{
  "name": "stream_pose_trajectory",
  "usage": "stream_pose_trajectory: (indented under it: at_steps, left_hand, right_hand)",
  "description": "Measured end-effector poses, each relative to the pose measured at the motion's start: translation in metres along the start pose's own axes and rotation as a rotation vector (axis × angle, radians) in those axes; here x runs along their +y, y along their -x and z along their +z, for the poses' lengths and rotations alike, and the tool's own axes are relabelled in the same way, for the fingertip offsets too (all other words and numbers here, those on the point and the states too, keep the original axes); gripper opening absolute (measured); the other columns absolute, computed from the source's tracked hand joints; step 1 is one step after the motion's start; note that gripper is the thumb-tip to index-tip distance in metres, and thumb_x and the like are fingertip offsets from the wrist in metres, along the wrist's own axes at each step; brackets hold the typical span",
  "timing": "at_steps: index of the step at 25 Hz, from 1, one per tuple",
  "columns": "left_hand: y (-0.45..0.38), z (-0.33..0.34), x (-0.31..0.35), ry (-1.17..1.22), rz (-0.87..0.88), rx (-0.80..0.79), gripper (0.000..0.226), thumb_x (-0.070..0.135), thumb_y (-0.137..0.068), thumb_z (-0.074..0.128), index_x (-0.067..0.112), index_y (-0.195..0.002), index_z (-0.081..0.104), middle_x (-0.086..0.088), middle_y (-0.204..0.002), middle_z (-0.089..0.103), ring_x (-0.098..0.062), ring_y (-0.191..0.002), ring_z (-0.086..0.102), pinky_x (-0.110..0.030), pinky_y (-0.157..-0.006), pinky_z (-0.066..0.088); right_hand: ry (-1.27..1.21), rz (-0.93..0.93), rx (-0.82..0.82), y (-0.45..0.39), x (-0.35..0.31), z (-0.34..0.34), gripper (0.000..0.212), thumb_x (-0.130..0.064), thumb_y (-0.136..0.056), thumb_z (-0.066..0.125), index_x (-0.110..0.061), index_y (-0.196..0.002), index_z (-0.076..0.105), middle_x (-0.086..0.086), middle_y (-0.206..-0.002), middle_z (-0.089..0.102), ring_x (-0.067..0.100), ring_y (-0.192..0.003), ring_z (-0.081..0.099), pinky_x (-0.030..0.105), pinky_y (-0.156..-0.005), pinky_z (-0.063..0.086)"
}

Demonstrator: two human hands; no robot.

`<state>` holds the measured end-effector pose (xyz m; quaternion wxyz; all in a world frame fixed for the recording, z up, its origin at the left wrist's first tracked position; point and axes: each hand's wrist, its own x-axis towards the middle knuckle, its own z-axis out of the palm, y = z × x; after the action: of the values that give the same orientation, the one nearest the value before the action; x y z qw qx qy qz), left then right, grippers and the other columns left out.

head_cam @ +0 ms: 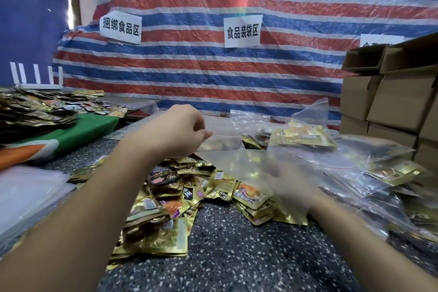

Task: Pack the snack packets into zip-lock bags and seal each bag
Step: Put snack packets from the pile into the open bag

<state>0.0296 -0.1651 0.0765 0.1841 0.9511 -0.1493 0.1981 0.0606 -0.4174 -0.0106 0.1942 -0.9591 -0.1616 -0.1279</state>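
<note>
My left hand point(180, 130) pinches the zip-lock bag point(237, 152). My right hand point(291, 180) is blurred; I cannot tell its fingers' state. One-corner hold could let the bag sag shut

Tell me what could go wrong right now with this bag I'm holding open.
The left hand pinches only one edge of the zip-lock bag, so it may sag shut. The right hand is blurred behind the plastic and could snag it. Loose snack packets sit near the table edge and might slide off.

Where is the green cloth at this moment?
In the head view, the green cloth lies on the left, under a heap of snack packets, left of the left hand.
</note>
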Motion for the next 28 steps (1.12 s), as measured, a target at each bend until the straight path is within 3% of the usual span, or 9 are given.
stream_pose_trajectory:
  at_steps: [3,6,9,12,14,17,20,23,28]
  left_hand:
    - [0.000,0.001,-0.002,-0.015,0.012,-0.007,0.022,0.033,-0.095,0.060,0.017,-0.083,0.068,0.003,-0.077,0.063,-0.012,-0.070,0.058,-0.027,-0.061,0.048]
    - [-0.001,0.000,-0.007,-0.053,0.011,0.002,0.015,0.025,-0.095,0.061,0.016,-0.087,0.069,0.003,-0.083,0.063,-0.013,-0.075,0.058,-0.034,-0.071,0.052]
    - [-0.003,-0.003,-0.011,-0.076,-0.014,0.042,0.016,0.022,-0.096,0.059,0.020,-0.080,0.063,0.008,-0.078,0.056,-0.008,-0.071,0.052,-0.028,-0.061,0.043]
    - [-0.005,-0.009,-0.017,-0.061,-0.057,0.065,0.016,0.021,-0.096,0.058,0.020,-0.082,0.064,0.004,-0.082,0.059,-0.010,-0.073,0.054,-0.027,-0.058,0.042]
    - [-0.005,-0.012,-0.021,-0.054,-0.062,0.073,0.015,0.021,-0.096,0.059,0.021,-0.083,0.064,0.003,-0.084,0.062,-0.011,-0.074,0.056,-0.025,-0.057,0.042]
    - [-0.004,-0.014,-0.021,-0.051,-0.057,0.092,0.017,0.022,-0.096,0.059,0.024,-0.080,0.061,0.004,-0.081,0.061,-0.010,-0.073,0.056,-0.022,-0.055,0.039]
    - [-0.004,-0.013,-0.019,-0.056,-0.052,0.102,0.017,0.023,-0.096,0.059,0.025,-0.079,0.060,0.005,-0.081,0.060,-0.010,-0.073,0.055,-0.023,-0.055,0.039]
    - [-0.004,-0.013,-0.019,-0.049,-0.045,0.091,0.016,0.022,-0.096,0.059,0.024,-0.081,0.062,0.004,-0.083,0.062,-0.012,-0.075,0.057,-0.026,-0.059,0.043]
    - [-0.004,-0.012,-0.018,-0.044,-0.026,0.089,0.014,0.023,-0.096,0.058,0.024,-0.083,0.063,0.005,-0.083,0.062,-0.011,-0.075,0.056,-0.027,-0.060,0.043]
  right_hand:
    - [0.007,0.046,-0.030,0.004,-0.004,0.019,0.022,-0.037,-0.100,0.051,-0.029,-0.117,0.062,-0.021,-0.092,0.053,0.006,-0.084,0.060,0.009,-0.059,0.036]
    - [-0.099,0.147,-0.005,0.004,0.001,0.040,0.022,-0.039,-0.098,0.053,-0.023,-0.104,0.065,-0.012,-0.082,0.057,0.020,-0.088,0.064,0.022,-0.072,0.046]
    - [-0.065,0.150,-0.112,0.000,0.005,0.044,0.013,-0.046,-0.096,0.054,-0.034,-0.096,0.060,-0.010,-0.087,0.064,0.009,-0.081,0.063,0.030,-0.075,0.056]
    - [-0.191,0.238,-0.216,-0.002,0.002,0.035,0.030,-0.046,-0.085,0.071,-0.038,-0.112,0.063,-0.018,-0.080,0.068,-0.007,-0.064,0.063,0.011,-0.054,0.049]
    - [-0.153,0.283,-0.269,-0.003,-0.003,0.035,0.019,-0.051,-0.086,0.068,-0.033,-0.086,0.068,-0.019,-0.062,0.064,-0.006,-0.055,0.060,0.009,-0.046,0.041]
    - [0.007,0.332,-0.216,0.000,-0.005,0.042,0.035,-0.058,-0.085,0.063,-0.024,-0.083,0.066,-0.010,-0.079,0.066,0.009,-0.073,0.061,0.021,-0.062,0.046]
    - [-0.039,0.347,-0.276,0.000,-0.009,0.039,0.032,-0.051,-0.083,0.071,-0.022,-0.096,0.069,0.001,-0.096,0.071,0.014,-0.083,0.064,0.026,-0.078,0.052]
    - [-0.199,0.352,-0.386,0.000,-0.015,0.025,0.017,-0.037,-0.083,0.077,-0.026,-0.082,0.064,-0.006,-0.081,0.066,0.004,-0.067,0.057,0.012,-0.057,0.046]
    - [-0.519,0.353,-0.443,0.008,-0.005,0.015,0.016,-0.016,-0.083,0.078,-0.017,-0.078,0.062,-0.003,-0.065,0.067,0.006,-0.051,0.057,0.019,-0.048,0.044]
